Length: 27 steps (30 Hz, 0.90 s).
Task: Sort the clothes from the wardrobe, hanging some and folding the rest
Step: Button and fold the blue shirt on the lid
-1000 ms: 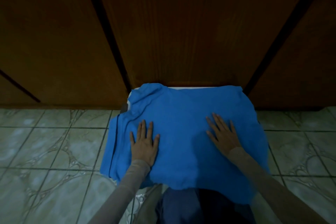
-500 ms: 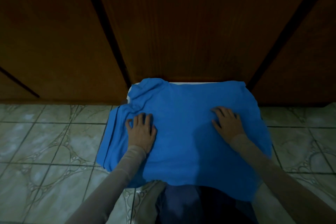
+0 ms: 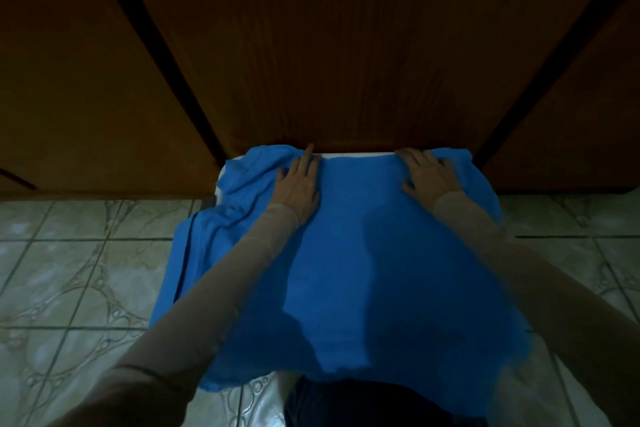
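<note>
The blue garment lies spread over a low white surface, of which only a strip shows at the garment's 12 o'clock edge, hard against the wooden wardrobe doors. The cloth's 9 o'clock side is rumpled and droops toward the tiled floor; the 6 o'clock hem hangs near the person's lap.

The step in hand looks like smoothing the cloth flat before a fold. To do it well, both palms should sweep evenly outward from the middle, pressing lightly so the fabric does not bunch ahead of the fingers, and the creased 9 o'clock portion needs pulling straight first, or the fold will come out crooked.

The left hand rests palm-down at the garment's 11 o'clock, fingers straight and together, tips reaching the far edge; it grasps nothing. The right hand lies at 1 o'clock, fingers spread and slightly bent at the far edge; whether they pinch the cloth I cannot tell
</note>
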### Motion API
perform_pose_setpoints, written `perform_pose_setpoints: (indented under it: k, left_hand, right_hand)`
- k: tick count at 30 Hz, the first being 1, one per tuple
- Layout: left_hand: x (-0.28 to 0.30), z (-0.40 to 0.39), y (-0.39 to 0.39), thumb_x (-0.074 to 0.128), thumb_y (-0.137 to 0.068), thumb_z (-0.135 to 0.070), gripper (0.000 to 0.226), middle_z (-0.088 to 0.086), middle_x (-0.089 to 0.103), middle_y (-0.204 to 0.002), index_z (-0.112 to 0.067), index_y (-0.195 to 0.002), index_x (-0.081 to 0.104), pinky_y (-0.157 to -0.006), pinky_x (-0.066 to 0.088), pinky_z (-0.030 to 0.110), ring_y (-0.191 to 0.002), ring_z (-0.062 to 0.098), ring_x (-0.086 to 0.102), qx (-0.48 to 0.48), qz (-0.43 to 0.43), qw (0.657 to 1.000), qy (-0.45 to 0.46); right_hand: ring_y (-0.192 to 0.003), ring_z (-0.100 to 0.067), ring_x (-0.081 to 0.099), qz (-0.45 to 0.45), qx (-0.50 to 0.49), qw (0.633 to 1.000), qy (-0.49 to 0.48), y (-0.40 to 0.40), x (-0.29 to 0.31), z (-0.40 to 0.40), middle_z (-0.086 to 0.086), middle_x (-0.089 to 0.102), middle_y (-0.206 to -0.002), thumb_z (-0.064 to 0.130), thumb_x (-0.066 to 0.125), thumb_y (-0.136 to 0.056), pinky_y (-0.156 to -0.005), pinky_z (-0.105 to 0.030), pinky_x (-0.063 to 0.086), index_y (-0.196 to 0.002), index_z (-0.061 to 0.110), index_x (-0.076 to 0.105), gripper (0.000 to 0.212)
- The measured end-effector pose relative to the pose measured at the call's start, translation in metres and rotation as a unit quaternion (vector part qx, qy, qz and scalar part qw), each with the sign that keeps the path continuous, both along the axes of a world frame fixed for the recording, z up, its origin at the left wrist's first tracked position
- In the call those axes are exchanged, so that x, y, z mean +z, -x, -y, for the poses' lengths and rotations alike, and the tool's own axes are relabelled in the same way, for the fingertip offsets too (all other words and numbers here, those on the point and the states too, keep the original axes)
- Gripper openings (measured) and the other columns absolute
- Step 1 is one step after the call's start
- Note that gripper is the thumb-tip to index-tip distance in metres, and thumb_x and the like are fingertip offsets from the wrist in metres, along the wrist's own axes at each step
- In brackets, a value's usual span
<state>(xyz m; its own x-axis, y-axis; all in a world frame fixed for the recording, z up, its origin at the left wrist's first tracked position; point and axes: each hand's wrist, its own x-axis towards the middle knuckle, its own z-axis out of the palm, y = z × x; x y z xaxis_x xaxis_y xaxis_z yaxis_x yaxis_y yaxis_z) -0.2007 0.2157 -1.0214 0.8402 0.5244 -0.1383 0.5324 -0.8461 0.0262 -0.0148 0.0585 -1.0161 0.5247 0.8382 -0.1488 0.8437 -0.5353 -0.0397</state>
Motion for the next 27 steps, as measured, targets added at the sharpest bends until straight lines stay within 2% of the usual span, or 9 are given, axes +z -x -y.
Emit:
perform_pose_setpoints:
  k: [2, 4, 8, 11, 15, 18, 22, 24, 27]
  left_hand:
    - [0.001, -0.002, -0.003, 0.046, -0.094, -0.033, 0.076, 0.007, -0.002, -0.158, -0.014, -0.150, 0.000, -0.113, 0.011, 0.050, -0.142, 0.025, 0.010, -0.004, -0.014, 0.999, -0.035]
    - [0.003, -0.004, -0.006, 0.046, -0.092, -0.039, 0.079, 0.009, 0.015, -0.153, -0.014, -0.150, -0.001, -0.113, 0.000, 0.055, -0.141, 0.027, 0.013, -0.007, -0.038, 0.996, -0.076]
    - [0.014, -0.008, -0.008, 0.049, -0.086, -0.045, 0.065, 0.012, 0.033, -0.137, -0.015, -0.140, 0.029, -0.108, -0.008, 0.063, -0.134, 0.032, 0.023, -0.022, -0.055, 0.988, -0.142]
    - [0.021, -0.003, -0.007, 0.049, -0.087, -0.044, 0.059, 0.011, 0.034, -0.138, -0.013, -0.135, 0.035, -0.106, -0.011, 0.065, -0.134, 0.029, 0.024, -0.041, -0.076, 0.981, -0.176]
    - [0.024, 0.006, 0.002, 0.045, -0.092, -0.023, 0.049, 0.008, 0.045, -0.132, -0.009, -0.137, 0.030, -0.107, -0.015, 0.058, -0.127, 0.026, 0.040, -0.040, -0.051, 0.983, -0.169]
    - [0.023, 0.015, 0.013, 0.034, -0.094, -0.003, 0.044, 0.011, 0.046, -0.131, -0.008, -0.136, 0.026, -0.114, 0.005, 0.051, -0.123, 0.031, 0.041, -0.004, -0.045, 0.983, -0.179]
    - [0.020, 0.029, 0.027, 0.032, -0.094, -0.003, 0.033, 0.009, 0.050, -0.123, -0.008, -0.126, 0.037, -0.109, 0.023, 0.041, -0.115, 0.029, 0.047, -0.011, -0.059, 0.976, -0.211]
    - [0.017, 0.037, 0.037, 0.036, -0.094, -0.007, 0.029, 0.004, 0.056, -0.116, -0.012, -0.121, 0.046, -0.106, 0.029, 0.037, -0.110, 0.024, 0.053, -0.018, -0.061, 0.971, -0.231]
    - [0.011, 0.048, 0.050, 0.057, -0.085, -0.016, 0.024, 0.000, 0.064, -0.101, -0.015, -0.108, 0.060, -0.095, 0.041, 0.033, -0.094, 0.019, 0.062, -0.020, -0.077, 0.969, -0.235]
  right_hand:
    - [-0.131, -0.024, 0.025, 0.042, 0.008, 0.999, 0.011, -0.002, 0.000, 0.000, -0.005, 0.026, -0.145, 0.030, 0.042, -0.096, -0.106, -0.043, 0.021, -0.146, 0.018, 0.021, 0.056]
    - [-0.129, -0.023, 0.027, 0.079, 0.015, 0.996, 0.024, -0.004, 0.001, 0.001, -0.005, 0.032, -0.139, 0.034, 0.042, -0.096, -0.109, -0.046, 0.017, -0.143, 0.018, 0.028, 0.052]
    - [-0.126, -0.022, 0.032, 0.123, 0.051, 0.990, 0.050, -0.007, 0.008, 0.003, -0.004, 0.041, -0.127, 0.040, 0.045, -0.093, -0.112, -0.055, 0.000, -0.127, 0.018, 0.043, 0.041]
    - [-0.122, -0.020, 0.040, 0.113, 0.065, 0.989, 0.062, -0.005, 0.017, 0.008, -0.003, 0.050, -0.122, 0.034, 0.049, -0.092, -0.112, -0.054, -0.009, -0.125, 0.015, 0.044, 0.038]
    - [-0.117, -0.024, 0.047, 0.104, 0.050, 0.993, 0.029, 0.002, 0.029, 0.025, -0.008, 0.055, -0.121, 0.018, 0.049, -0.091, -0.110, -0.043, 0.008, -0.123, 0.011, 0.044, 0.032]
    - [-0.122, -0.026, 0.043, 0.138, 0.051, 0.988, 0.056, 0.011, 0.033, 0.041, -0.008, 0.051, -0.127, 0.015, 0.043, -0.094, -0.111, -0.045, 0.013, -0.128, 0.012, 0.043, 0.035]
    - [-0.121, -0.028, 0.045, 0.203, 0.047, 0.975, 0.075, 0.021, 0.034, 0.066, -0.008, 0.053, -0.125, 0.007, 0.041, -0.093, -0.109, -0.052, 0.008, -0.131, 0.011, 0.043, 0.038]
    - [-0.119, -0.028, 0.047, 0.212, 0.039, 0.973, 0.079, 0.026, 0.035, 0.079, -0.008, 0.053, -0.125, 0.006, 0.040, -0.093, -0.103, -0.050, 0.003, -0.129, 0.011, 0.043, 0.037]
    - [-0.122, -0.027, 0.044, 0.197, 0.030, 0.976, 0.087, 0.031, 0.032, 0.098, -0.009, 0.050, -0.129, 0.005, 0.036, -0.095, -0.110, -0.047, 0.009, -0.131, 0.010, 0.041, 0.037]
